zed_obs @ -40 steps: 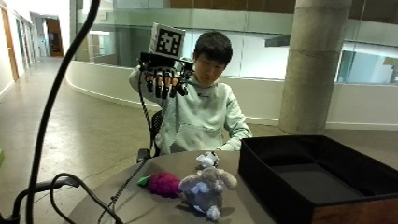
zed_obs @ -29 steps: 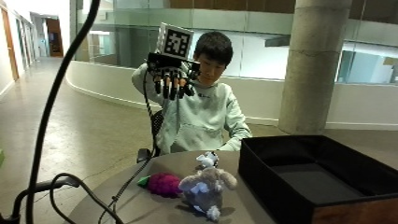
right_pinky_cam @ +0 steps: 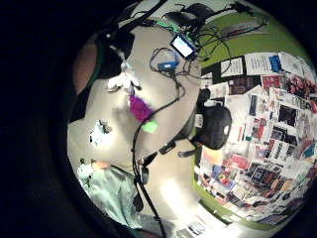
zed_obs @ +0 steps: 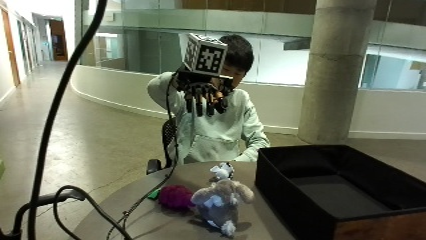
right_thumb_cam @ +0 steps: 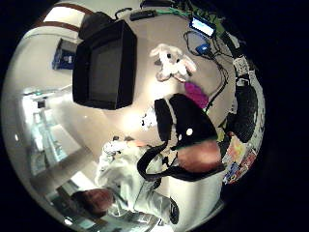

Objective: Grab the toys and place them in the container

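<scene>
Outside view, left to right: a purple toy (zed_obs: 176, 196) lies at lower centre-left on the table (zed_obs: 133, 220), with a small green bit just beside it. Touching it to the right sits a grey plush (zed_obs: 221, 202) with floppy ears, and just behind that a small white toy (zed_obs: 222, 171). The black container (zed_obs: 293, 200) fills the lower right, close to the plush but apart from it; what shows of its inside looks bare.

High in the upper centre of the frame, the gloved right hand (zed_obs: 203, 95) is raised in front of the person's face, well above the table. Its fingers hang down, relaxed and spread, holding nothing.

By my reading, nothing is done yet: all three toys still lie on the table and each has to be lifted into the container. The plush and purple toy look soft and fuzzy; the white toy is too small to make out.
</scene>
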Motion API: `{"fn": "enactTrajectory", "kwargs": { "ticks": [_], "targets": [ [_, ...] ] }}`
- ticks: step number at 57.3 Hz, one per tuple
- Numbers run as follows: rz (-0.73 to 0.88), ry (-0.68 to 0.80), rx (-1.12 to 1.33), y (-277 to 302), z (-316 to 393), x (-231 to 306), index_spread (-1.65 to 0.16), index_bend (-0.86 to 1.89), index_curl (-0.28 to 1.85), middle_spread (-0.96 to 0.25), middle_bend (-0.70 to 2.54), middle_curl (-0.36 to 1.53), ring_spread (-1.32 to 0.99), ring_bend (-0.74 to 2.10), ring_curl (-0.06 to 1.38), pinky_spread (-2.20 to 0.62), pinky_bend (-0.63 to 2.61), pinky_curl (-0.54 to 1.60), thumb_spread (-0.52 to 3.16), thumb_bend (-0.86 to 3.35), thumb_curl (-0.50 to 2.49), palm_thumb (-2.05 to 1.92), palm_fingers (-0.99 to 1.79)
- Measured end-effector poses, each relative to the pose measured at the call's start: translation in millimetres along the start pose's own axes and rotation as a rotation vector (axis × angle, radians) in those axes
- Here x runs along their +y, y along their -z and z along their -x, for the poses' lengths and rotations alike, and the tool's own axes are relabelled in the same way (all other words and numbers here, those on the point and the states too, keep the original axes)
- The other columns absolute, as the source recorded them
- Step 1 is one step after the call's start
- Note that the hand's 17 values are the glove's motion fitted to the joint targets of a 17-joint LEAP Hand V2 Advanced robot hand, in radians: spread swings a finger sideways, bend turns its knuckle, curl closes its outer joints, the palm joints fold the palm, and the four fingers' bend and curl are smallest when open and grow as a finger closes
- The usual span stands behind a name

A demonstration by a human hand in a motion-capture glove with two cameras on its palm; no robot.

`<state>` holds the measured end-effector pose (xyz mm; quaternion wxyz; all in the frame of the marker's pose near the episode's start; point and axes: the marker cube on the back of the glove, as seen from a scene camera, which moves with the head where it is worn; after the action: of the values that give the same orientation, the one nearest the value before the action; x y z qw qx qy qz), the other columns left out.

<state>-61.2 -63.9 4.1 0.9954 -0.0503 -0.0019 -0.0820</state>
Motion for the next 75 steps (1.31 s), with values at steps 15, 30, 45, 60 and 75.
{"fn": "enactTrajectory", "kwargs": {
  "ticks": [15,30,45,60,75],
  "targets": [
    [-0.005,0.068,-0.029,-28,17,-21,-0.23,0.09,0.11,-0.03,0.33,0.29,-0.2,0.69,0.26,-0.09,1.01,0.39,1.52,0.09,0.23,0.06,-0.17],
    [-0.006,0.084,-0.046,-59,26,-50,-0.24,0.05,0.11,-0.02,0.16,0.29,-0.11,0.43,0.21,-0.02,0.98,0.38,1.46,0.09,0.27,0.12,-0.3],
    [-0.002,0.117,-0.108,-121,42,-103,-0.26,0.05,0.09,-0.02,0.12,0.26,-0.06,0.34,0.22,0.0,0.96,0.36,1.41,0.07,0.3,0.19,-0.31],
    [0.08,0.117,-0.021,-192,60,-142,-0.29,0.08,0.1,-0.03,0.04,0.19,-0.01,0.3,0.24,0.03,1.11,0.4,1.32,0.05,0.32,0.26,-0.26],
    [-0.086,0.148,-0.061,-204,69,-148,-0.28,0.18,0.17,-0.08,0.23,0.19,-0.19,0.91,0.39,-0.23,1.17,0.37,1.3,0.19,0.41,0.63,0.62]
  ]
}}
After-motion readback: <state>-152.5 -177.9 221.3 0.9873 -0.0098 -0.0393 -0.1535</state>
